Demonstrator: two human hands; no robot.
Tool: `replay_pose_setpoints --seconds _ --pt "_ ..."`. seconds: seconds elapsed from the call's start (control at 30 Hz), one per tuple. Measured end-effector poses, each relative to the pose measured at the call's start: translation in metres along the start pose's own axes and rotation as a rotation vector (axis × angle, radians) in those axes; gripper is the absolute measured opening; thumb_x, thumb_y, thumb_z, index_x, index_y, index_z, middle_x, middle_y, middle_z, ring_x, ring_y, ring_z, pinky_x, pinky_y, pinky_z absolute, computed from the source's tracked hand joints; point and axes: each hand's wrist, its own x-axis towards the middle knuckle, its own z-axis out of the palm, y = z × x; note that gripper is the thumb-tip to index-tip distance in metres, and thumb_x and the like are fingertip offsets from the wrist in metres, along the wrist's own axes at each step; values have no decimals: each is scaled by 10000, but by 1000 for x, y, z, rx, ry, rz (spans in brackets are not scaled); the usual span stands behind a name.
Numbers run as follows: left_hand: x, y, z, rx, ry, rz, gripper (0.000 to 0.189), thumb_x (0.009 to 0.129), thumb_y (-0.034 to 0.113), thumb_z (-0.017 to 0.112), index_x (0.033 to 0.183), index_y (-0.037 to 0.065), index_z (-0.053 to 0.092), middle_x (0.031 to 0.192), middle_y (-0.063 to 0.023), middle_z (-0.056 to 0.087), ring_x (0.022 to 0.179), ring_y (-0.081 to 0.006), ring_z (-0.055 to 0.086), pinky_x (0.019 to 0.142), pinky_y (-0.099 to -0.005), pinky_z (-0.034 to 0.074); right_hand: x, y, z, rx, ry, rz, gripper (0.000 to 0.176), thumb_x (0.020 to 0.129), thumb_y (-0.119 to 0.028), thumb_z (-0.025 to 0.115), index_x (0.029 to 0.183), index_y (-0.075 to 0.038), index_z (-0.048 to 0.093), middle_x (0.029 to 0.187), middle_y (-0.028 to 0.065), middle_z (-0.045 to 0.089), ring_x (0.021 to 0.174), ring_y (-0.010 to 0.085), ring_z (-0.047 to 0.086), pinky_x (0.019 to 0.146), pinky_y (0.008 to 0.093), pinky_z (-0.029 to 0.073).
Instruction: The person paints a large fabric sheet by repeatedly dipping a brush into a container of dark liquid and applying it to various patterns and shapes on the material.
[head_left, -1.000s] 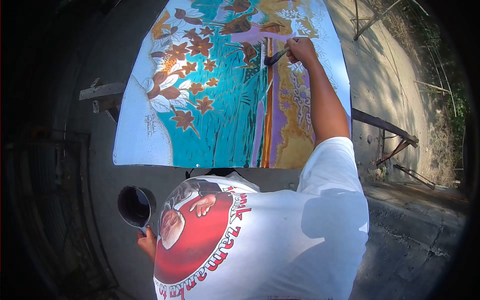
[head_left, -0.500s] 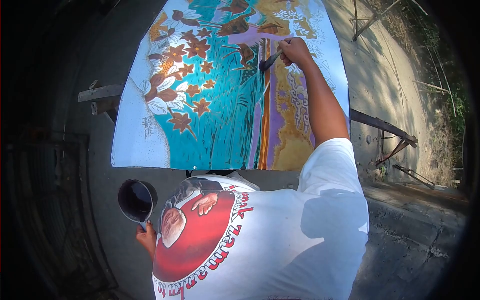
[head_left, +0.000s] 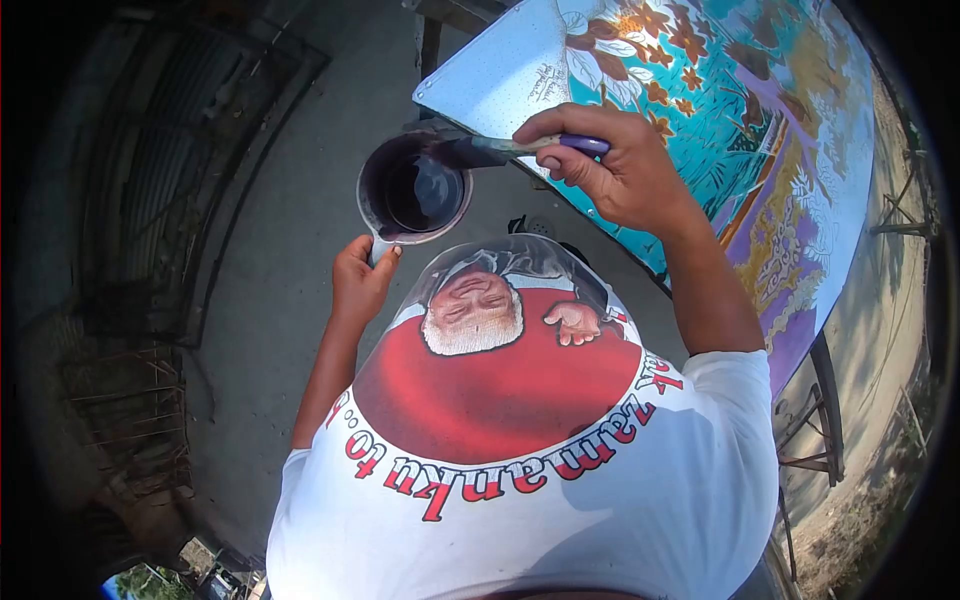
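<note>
1. Taking the head view as a clock with twelve at the top, the pot (head_left: 374, 185) is at eleven o'clock, raised above the grey ground (head_left: 290, 200).
2. The left hand (head_left: 362, 282), at nine o'clock, grips the pot's short handle, which juts out at the pot's own seven o'clock. The thumb lies along the top of the handle; the other fingers are mostly hidden.
3. Dark liquid (head_left: 425, 195) lies in the pot, with a pale sheen on its surface.
4. The right hand (head_left: 630, 170), between one and two o'clock, pinches the brush (head_left: 512, 147) between thumb and fingers. The purple end of its handle shows beside the palm.
5. The brush points to nine o'clock, its dark bristles crossing the pot's rim at the pot's two o'clock. Whether they touch the rim or the liquid I cannot tell.
6. The painted cloth (head_left: 490, 75) fills two o'clock, beyond the right hand: teal, brown and purple, with brown flowers and a pale blue border. The brush is apart from its painted part.
7. The printed white shirt (head_left: 660, 490) covers six o'clock, below both hands.
</note>
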Motion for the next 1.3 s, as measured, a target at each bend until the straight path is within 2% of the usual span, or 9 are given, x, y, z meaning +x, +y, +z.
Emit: replay_pose_setpoints --seconds 0.1,0.2,0.37,0.43,0.5,0.7,0.9,1.07,1.3 --pt "22 -47 -11 69 -63 84 311 916 203 750 744 25 562 595 28 448 588 -44 372 492 -300 301 32 20 105 -172 -75 -137 222 931 -184 730 1099 -39 714 937 131 731 797 280 701 734 367 554" --pt "23 -16 -1 69 -89 138 327 918 215 752 742 22 555 597 16 447 586 -48 372 489 -309 301 38 28 107 -366 -253 -16 210 909 -169 725 1072 -38 712 976 165 730 867 378 688 789 452 549" --pt "27 -2 19 64 -120 128 371 924 197 751 724 31 487 609 30 446 601 -51 375 499 -313 317 21 38 81 -141 -189 5 183 908 -141 719 1058 -37 720 926 156 734 860 362 700 779 421 557" --pt "19 27 25 13 -151 89 367 933 169 740 717 38 472 618 50 444 608 -49 378 503 -302 319 5 40 56 19 -57 109 153 964 -140 669 1039 -19 724 842 137 736 711 262 718 682 371 575" --pt "22 24 20 86 -160 94 346 951 146 723 723 54 481 629 65 443 614 -41 374 502 -284 306 -6 39 44 513 85 540 240 1029 -217 602 1051 -7 717 815 108 728 642 178 697 604 319 576" --pt "11 26 7 -117 -200 11 278 972 113 702 769 65 517 672 66 489 598 -17 386 507 -249 291 -71 61 -6 1135 684 487 355 1074 -317 505 1117 -9 677 782 74 697 604 135 658 555 293 558" --pt "7 -21 -1 -171 -78 128 165 937 79 706 824 45 591 661 63 524 541 -15 389 464 -254 273 -168 90 -141 766 1282 265 333 1054 -280 524 1107 18 663 807 106 687 623 167 658 564 311 570" --pt "2 -46 -13 -121 -24 76 158 926 89 715 834 34 599 642 58 521 528 -22 388 461 -259 273 -225 145 -220 358 1634 490 328 1060 -245 519 1083 58 643 809 134 674 613 174 658 545 315 595" --pt "-16 -35 -9 -133 102 -9 228 938 103 710 786 74 542 592 57 460 492 -30 373 442 -265 257 -247 188 -257 149 1431 777 341 1051 -276 546 1063 39 678 769 122 677 562 167 642 513 313 572"
